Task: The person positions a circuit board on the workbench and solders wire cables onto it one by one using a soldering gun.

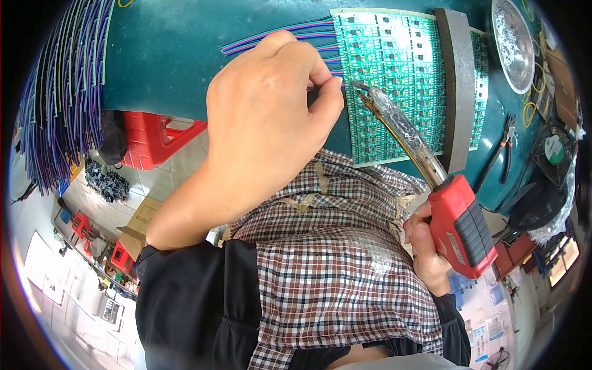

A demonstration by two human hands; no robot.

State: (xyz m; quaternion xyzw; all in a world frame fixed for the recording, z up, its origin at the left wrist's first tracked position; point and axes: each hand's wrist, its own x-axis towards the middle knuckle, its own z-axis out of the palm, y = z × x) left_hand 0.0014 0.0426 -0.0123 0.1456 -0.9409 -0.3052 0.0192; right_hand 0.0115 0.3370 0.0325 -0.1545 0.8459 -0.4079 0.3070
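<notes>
A green panel of small circuit boards (pixel 394 55) lies on the table, with strips of coloured wires (pixel 296 28) running off its left edge. My left hand (pixel 265 102) is closed beside that edge, thumb and forefinger pinching the end of a wire strip against the board; much of the strip is hidden under the hand. In my right hand (pixel 428 256) is a red soldering iron (pixel 459 225), gripped by its handle. The iron's tip meets the panel's left edge, just right of my left fingertips.
A heavy grey metal bar (pixel 456 92) lies across the panel. At right are a metal bowl (pixel 513 46), pliers (pixel 507 148) and a small black fan (pixel 553 148). Many wired strips (pixel 65 92) hang over the table's left side. A red stool (pixel 145 139) stands below.
</notes>
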